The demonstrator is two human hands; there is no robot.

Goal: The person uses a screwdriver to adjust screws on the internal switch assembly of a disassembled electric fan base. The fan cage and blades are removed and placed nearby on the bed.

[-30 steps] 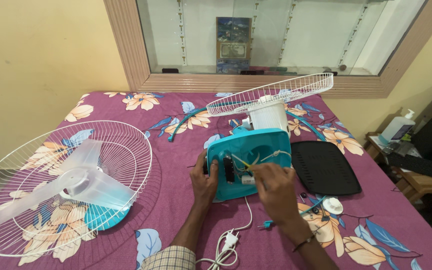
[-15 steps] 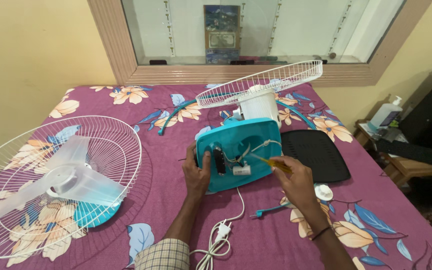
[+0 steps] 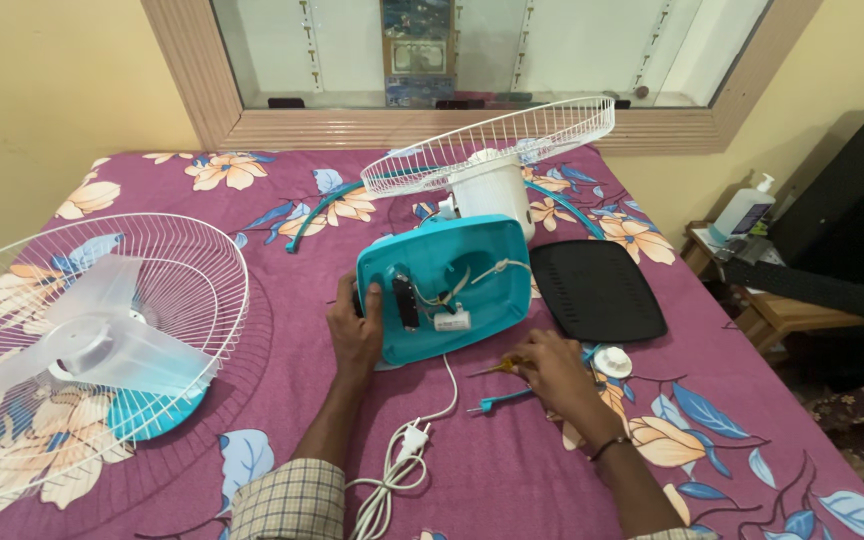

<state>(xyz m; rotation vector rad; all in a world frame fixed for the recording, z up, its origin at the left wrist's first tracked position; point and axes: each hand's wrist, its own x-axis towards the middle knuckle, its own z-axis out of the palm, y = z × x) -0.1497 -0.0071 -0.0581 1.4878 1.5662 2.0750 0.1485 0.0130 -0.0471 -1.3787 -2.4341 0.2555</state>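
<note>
In the middle of the frame a turquoise fan base (image 3: 447,285) lies tipped on a bed covered with a purple floral bedspread (image 3: 512,480), its open underside turned up so that a black part, loose wires and a small white component show inside. The left hand (image 3: 355,325) is open and pressed against the lower left edge of this base, thumb over the rim and fingers spread along its side. The right hand (image 3: 552,368), lower right of centre, rests on the bedspread just below the base's lower right corner; it is loosely curled over a yellow-handled screwdriver (image 3: 497,367), whose metal tip sticks out to the left, though whether the fingers truly grip it cannot be told. Just below that hand lies a small turquoise rod (image 3: 502,402), and just to its right a small white knob (image 3: 612,361). A white power cord (image 3: 402,455) runs from the base down to a plug and a coil at the lower centre. Behind the base stands the white motor housing (image 3: 495,190) with a white wire guard (image 3: 492,140) tilted over it. A black base cover (image 3: 595,290) lies flat just right of the base. At the left of the frame a second wire guard (image 3: 182,290) holds the translucent fan blade (image 3: 82,330) and a turquoise piece
</note>
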